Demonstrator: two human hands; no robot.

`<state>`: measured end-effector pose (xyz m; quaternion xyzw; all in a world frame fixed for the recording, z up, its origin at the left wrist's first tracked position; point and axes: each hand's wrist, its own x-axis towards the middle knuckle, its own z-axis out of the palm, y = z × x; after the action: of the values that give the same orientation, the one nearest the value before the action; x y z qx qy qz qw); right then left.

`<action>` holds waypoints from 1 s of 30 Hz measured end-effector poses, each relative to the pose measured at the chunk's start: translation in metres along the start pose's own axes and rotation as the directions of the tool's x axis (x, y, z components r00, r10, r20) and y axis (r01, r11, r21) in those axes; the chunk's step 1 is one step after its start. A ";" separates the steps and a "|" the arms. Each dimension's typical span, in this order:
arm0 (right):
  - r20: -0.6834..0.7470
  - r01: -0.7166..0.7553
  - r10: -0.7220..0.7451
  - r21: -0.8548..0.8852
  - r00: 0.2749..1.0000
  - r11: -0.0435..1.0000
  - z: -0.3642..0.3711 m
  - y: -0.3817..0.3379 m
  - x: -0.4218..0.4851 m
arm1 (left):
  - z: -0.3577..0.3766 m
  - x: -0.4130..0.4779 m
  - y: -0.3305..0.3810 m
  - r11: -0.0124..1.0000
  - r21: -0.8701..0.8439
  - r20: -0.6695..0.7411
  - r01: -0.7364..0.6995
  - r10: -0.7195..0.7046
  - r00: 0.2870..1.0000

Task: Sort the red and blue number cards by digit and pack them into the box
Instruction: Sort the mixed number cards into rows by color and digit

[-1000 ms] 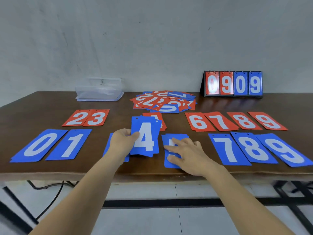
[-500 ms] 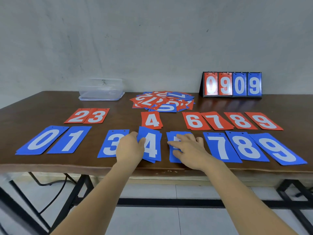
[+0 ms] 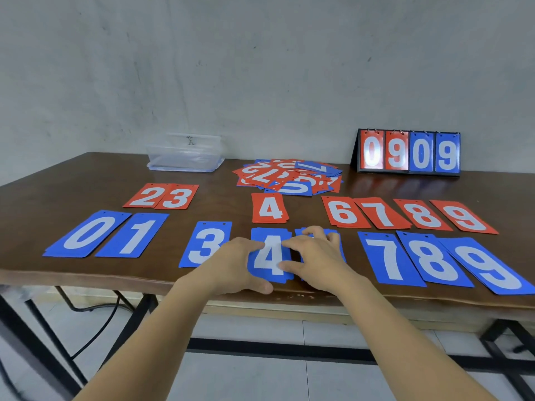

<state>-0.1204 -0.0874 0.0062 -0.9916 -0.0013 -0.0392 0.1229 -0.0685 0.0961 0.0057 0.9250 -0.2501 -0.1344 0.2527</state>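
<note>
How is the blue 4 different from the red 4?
The blue 4 is blue; the red 4 is red. The blue 4 lies in the front row near the table edge; the red 4 lies just behind it. The left hand and right hand both touch the blue 4's sides; nothing touches the red 4. Both show a white 4 and lie flat.

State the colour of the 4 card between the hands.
The 4 card is blue with a white digit; head view.
</note>
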 end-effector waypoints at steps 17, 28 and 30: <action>-0.211 -0.013 -0.012 -0.114 0.978 0.993 0.022 0.011 -0.003 | 0.020 -0.006 -0.029 0.969 0.128 -0.288 -0.211 0.240 0.927; -0.250 -0.024 -0.003 -0.104 0.968 0.994 0.002 0.023 0.017 | 0.011 0.027 -0.008 0.954 0.194 -0.410 -0.230 0.292 0.864; -0.271 -0.036 0.006 -0.105 0.963 0.994 -0.008 0.027 0.033 | 0.001 0.047 -0.001 0.948 0.190 -0.428 -0.254 0.313 0.847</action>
<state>-0.0876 -0.1159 0.0099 -0.9822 0.0283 -0.1728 0.0678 -0.0286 0.0713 -0.0013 0.8974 -0.3263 0.1400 0.2619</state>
